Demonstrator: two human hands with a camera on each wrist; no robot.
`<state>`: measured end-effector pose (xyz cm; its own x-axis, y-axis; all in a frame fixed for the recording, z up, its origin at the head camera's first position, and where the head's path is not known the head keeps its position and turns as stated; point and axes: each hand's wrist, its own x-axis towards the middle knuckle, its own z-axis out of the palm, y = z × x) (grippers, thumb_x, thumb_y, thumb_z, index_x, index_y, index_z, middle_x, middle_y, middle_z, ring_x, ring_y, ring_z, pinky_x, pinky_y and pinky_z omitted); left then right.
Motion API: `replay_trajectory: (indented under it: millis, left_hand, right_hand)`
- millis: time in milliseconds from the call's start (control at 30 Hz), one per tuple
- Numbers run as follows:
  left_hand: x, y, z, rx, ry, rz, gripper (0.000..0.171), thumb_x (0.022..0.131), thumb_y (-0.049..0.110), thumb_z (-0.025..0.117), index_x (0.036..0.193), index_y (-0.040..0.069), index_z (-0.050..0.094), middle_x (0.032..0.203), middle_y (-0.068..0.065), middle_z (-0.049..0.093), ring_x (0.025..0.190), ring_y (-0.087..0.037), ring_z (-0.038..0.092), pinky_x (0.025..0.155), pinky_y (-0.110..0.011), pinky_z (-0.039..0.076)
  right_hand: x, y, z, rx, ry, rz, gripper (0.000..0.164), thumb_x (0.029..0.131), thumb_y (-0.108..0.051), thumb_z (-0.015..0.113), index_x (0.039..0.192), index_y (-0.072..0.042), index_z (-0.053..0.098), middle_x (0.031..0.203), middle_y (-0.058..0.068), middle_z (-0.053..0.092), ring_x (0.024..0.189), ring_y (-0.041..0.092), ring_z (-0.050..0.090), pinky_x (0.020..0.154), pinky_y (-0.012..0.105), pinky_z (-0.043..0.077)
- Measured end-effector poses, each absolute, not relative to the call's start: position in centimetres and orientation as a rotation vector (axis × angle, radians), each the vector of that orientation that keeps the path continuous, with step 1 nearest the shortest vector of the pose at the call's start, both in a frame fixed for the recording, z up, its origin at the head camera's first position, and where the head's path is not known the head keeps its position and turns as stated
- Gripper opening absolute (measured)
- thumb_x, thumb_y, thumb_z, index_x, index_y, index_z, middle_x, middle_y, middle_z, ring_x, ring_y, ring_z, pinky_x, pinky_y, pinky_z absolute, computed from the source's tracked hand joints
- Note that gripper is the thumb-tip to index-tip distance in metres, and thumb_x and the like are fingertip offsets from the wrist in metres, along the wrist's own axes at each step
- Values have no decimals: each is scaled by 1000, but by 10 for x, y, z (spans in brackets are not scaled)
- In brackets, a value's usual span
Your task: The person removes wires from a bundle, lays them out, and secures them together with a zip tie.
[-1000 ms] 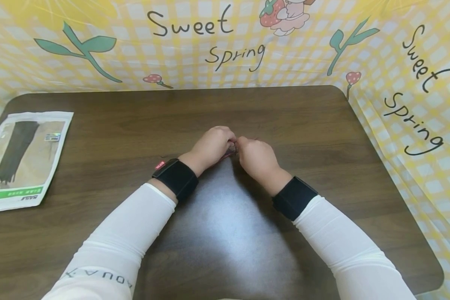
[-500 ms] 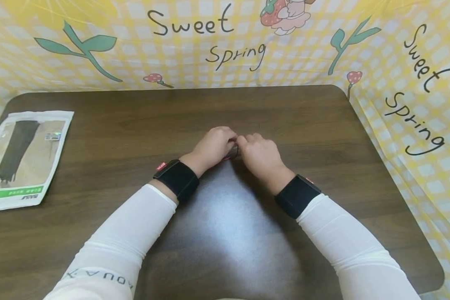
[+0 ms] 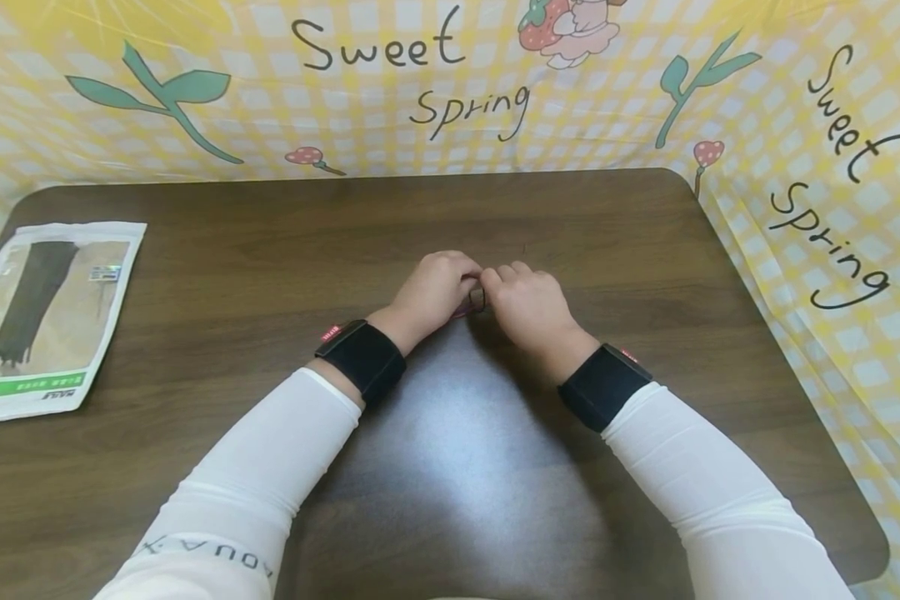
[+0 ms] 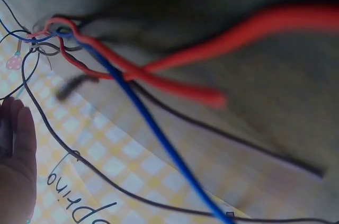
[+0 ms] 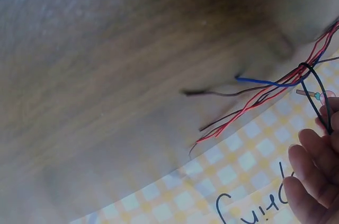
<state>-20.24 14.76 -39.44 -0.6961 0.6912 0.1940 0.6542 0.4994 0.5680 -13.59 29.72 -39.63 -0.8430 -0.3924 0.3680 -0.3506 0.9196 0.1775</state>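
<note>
In the head view my left hand (image 3: 435, 292) and right hand (image 3: 528, 304) meet fingertip to fingertip over the table. Between them shows a small dark loop (image 3: 477, 300). Fingers of both hands are curled in, the left around the wires and the right pinching a thin black cord. Up close in the left wrist view, thin red wires (image 4: 180, 54), a blue wire (image 4: 153, 123) and dark wires spread from a knotted spot. The right wrist view has the black cord (image 5: 314, 102) looped around the bundle (image 5: 265, 89), its loop reaching down to fingers (image 5: 312, 171).
A flat white package (image 3: 52, 325) with a dark item pictured on it lies at the left of the brown wooden table (image 3: 270, 242). Yellow checked cloth (image 3: 375, 108) printed with "Sweet Spring" covers the back and right side.
Both hands have shifted slightly to the right. The fingers of the right hand have lifted and spread a little, and the dark loop between the hands shows more clearly.
</note>
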Motion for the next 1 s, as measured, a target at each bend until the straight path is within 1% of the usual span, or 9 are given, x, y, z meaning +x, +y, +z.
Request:
replay_trajectory:
  millis: [200, 433, 667, 867, 1000]
  left_hand:
    - [-204, 147, -396, 1197, 2684, 1016, 13, 93, 5, 62, 98, 0, 74, 101, -12, 71, 99, -24, 65, 88, -33, 51]
    - [-206, 148, -397, 1201, 2649, 1022, 12, 93, 5, 63, 93, 1, 74, 97, -11, 71, 93, -23, 65, 83, -32, 52]
    - [-208, 153, -395, 1165, 2598, 937, 12, 92, 3, 62, 92, 4, 73, 98, -9, 71, 93, -21, 66, 83, -31, 51]
    - [-207, 156, -390, 1147, 2568, 817, 13, 93, 1, 58, 91, 3, 71, 97, -8, 70, 90, -19, 62, 81, -31, 50]
    - [-207, 156, -389, 1147, 2586, 761, 14, 92, 0, 56, 88, 3, 69, 93, -8, 68, 85, -19, 59, 77, -31, 49]
  right_hand:
    - [-136, 299, -396, 580, -2628, -127, 6, 87, -4, 66, 85, -2, 61, 75, 9, 65, 63, 21, 56, 47, 30, 46]
    - [-134, 300, -397, 623, -2572, -99, 6, 88, 0, 62, 83, -2, 60, 77, 10, 66, 64, 23, 57, 48, 32, 47]
    - [-131, 304, -397, 646, -2505, -132, 9, 86, 2, 60, 78, -2, 59, 72, 9, 63, 63, 24, 56, 45, 33, 45]
    - [-128, 308, -398, 688, -2482, -148, 5, 83, 3, 61, 82, -1, 61, 72, 9, 63, 63, 24, 56, 47, 32, 46]
    - [-126, 309, -396, 714, -2467, -125, 5, 82, 2, 62, 83, -2, 60, 72, 9, 62, 63, 25, 56, 48, 33, 46]
